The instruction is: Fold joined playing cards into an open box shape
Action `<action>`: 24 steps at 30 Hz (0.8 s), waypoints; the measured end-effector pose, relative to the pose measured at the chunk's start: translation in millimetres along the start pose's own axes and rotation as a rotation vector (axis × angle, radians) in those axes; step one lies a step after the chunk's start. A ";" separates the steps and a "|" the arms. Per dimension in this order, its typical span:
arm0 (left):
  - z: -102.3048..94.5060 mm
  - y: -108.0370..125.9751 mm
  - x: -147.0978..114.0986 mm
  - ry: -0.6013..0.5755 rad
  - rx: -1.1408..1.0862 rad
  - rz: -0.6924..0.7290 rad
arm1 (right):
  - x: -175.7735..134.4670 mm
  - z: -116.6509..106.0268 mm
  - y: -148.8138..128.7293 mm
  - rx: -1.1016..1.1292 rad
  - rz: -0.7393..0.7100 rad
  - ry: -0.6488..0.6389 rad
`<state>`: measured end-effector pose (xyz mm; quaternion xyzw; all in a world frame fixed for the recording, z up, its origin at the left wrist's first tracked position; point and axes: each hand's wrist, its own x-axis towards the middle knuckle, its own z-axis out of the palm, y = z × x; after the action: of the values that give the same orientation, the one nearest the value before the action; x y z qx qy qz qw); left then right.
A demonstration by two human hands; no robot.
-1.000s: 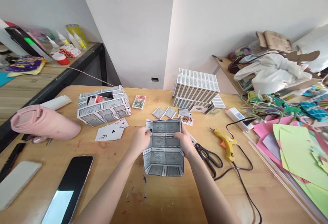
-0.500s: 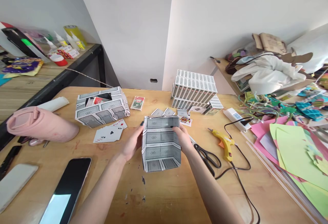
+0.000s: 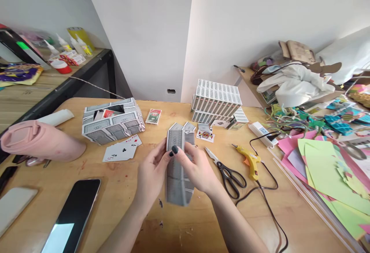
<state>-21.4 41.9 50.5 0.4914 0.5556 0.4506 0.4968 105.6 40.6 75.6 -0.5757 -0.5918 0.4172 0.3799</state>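
Note:
A box made of playing cards (image 3: 175, 179), grey patterned backs outward, is held above the table with a narrow side facing me. My left hand (image 3: 154, 170) grips its left side, thumb pressed on the near face. From the right, my right hand (image 3: 200, 168) holds it too, its dark-nailed thumb beside the other. The box's inside is hidden from me. Behind it lie loose playing cards (image 3: 206, 135). Scissors (image 3: 228, 174) rest to the right of my right hand. A larger card-covered box (image 3: 111, 123) with an opening on top stands at the back left.
Stacked card packs (image 3: 216, 98) stand at the back. On the right are a yellow glue gun (image 3: 250, 160) with its cord, a power strip (image 3: 262, 133) and coloured paper (image 3: 320, 168). A phone (image 3: 73, 210) and a pink rolled bundle (image 3: 43, 141) lie on the left.
The card box has been turned in both hands: its open inside faced me before, and now a narrow outer side does. Both thumbs have come together on it.

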 end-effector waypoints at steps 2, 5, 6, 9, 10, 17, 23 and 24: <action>-4.0 4.7 -8.7 0.032 0.124 0.086 | 2.1 -1.2 4.1 0.193 0.068 -0.022; -12.7 5.3 -5.6 0.052 0.214 0.258 | 5.5 -0.9 20.0 0.483 0.150 -0.064; -15.2 3.6 0.1 0.041 0.212 0.316 | 6.4 -0.1 25.9 0.554 0.169 -0.076; -17.5 -7.4 24.1 -0.022 0.210 0.440 | 7.5 5.7 39.7 0.733 0.224 -0.099; -16.2 -12.4 31.9 -0.050 0.213 0.448 | 7.5 8.5 42.7 0.786 0.234 -0.094; 0.6 -37.9 53.1 -0.291 0.270 0.340 | 6.1 19.3 56.6 0.961 0.287 0.085; 8.1 -37.1 56.4 -0.273 0.417 0.281 | 8.5 14.7 68.1 0.959 0.396 0.160; 8.9 -35.7 57.0 -0.273 0.417 0.255 | 9.0 14.1 69.4 0.940 0.406 0.176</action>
<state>-17.4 94.7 8.0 0.7053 0.4977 0.3150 0.3945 117.3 48.1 5.6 -0.4790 -0.1827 0.6531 0.5573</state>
